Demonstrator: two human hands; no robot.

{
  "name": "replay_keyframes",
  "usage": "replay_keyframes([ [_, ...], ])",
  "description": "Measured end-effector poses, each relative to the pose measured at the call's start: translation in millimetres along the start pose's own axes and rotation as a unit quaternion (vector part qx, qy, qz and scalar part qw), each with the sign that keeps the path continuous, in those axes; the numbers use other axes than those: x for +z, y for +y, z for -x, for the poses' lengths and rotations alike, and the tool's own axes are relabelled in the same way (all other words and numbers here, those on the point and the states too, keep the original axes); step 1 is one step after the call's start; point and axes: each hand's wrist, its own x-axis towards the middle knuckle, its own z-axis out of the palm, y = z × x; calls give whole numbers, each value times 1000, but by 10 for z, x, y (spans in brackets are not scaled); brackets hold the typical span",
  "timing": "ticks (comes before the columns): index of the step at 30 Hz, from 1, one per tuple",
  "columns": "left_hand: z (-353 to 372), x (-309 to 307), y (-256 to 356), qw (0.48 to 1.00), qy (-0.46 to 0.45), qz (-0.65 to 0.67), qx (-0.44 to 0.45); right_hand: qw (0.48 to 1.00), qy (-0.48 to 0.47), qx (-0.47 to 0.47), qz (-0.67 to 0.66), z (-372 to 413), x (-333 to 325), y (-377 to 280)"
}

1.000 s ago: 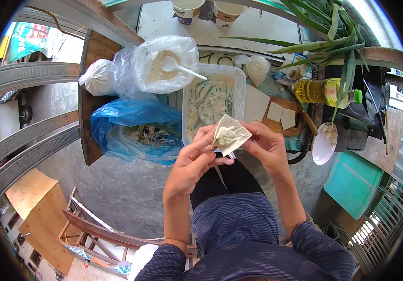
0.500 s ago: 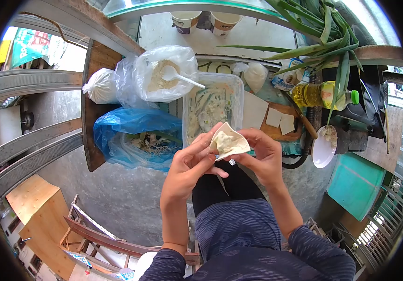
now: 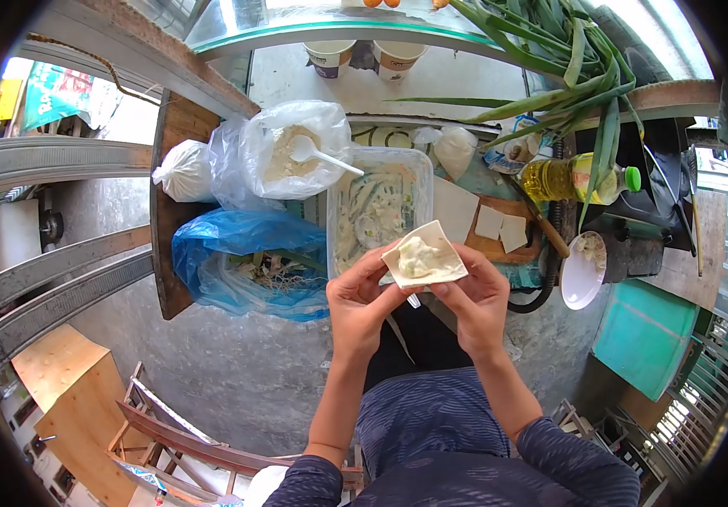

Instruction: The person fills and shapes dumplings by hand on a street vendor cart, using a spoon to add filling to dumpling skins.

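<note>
Left hand (image 3: 364,297) pinches the wrapper (image 3: 425,258) by its left edge; right hand (image 3: 475,296) pinches the right edge. The square is cupped open above the lap, near the filling tub (image 3: 376,203). Judgement: filling centred, edges clean — press evenly.

Both hands — left hand (image 3: 362,297), right hand (image 3: 474,297) — cup a filled wrapper (image 3: 424,258).

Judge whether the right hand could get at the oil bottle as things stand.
Probably not freely: the right hand is pinching the filled wrapper with the left hand, and green leaves droop across the oil bottle.
</note>
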Motion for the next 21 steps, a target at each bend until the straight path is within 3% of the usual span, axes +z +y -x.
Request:
replay_keyframes([
  [2, -1, -14, -11, 1000, -8, -25, 17, 995, -31, -42, 84, -20, -96, -10],
  [9, -51, 39, 51, 984, -72, -124, 103, 990, -36, -64, 120, -14, -230, -99],
  [14, -85, 50, 58, 972, -91, -185, 113, 975, -49, -119, 180, -32, -292, -229],
  [21, -120, 34, 29, 953, -115, -260, 108, 974, -39, -109, 195, 9, -438, -251],
])
